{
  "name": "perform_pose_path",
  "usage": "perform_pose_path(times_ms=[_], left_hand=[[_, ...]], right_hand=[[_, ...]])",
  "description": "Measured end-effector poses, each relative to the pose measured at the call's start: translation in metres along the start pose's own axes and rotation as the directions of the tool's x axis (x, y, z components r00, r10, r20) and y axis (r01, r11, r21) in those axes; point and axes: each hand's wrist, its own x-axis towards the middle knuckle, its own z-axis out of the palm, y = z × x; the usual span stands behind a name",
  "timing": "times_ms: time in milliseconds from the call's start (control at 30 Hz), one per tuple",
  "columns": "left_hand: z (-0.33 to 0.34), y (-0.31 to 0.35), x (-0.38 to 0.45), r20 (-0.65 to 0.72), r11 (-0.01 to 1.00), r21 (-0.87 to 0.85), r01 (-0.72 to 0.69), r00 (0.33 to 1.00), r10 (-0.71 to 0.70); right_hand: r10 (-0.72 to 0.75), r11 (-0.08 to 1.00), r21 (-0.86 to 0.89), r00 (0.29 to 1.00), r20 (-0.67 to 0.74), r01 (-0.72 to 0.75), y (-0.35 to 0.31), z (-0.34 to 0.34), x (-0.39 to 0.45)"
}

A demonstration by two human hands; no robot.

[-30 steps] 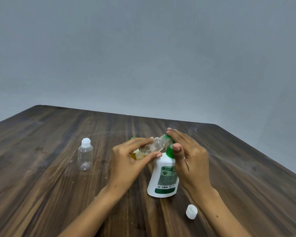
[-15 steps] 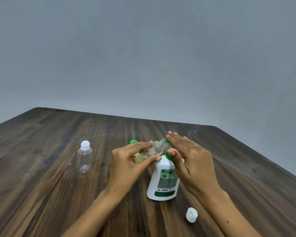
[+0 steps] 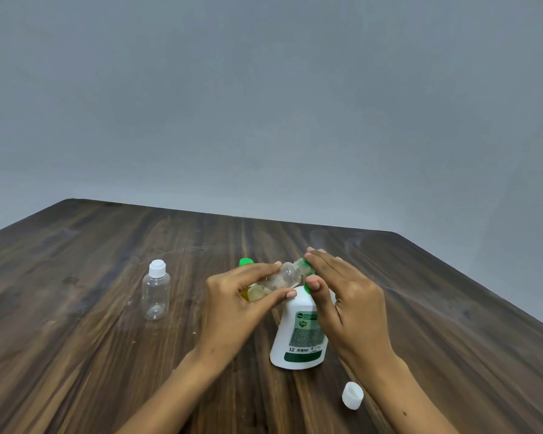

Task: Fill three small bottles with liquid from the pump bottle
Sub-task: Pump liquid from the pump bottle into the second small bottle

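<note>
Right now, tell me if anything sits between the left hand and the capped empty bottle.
Nothing visible does: only bare wooden table lies between the left hand and the capped empty bottle, standing to its left.

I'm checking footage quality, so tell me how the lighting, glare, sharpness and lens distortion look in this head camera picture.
Head view: soft, even light with only faint shadows under the hands; mild pale sheen on the table at right. The pump bottle label print is too soft to read. The clear small bottle shows against the wood. The table's edges splay, wide-angle style.
</note>
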Motion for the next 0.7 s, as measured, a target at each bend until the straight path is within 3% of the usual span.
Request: perform_pose_path(times_ms=[700], left_hand=[[0.001, 0.001, 0.000, 0.003, 1.000, 0.018, -0.019, 1.000, 0.019]], right_hand=[[0.006, 0.999, -0.042, 1.000, -0.009, -0.007, -0.001, 0.000, -0.002]])
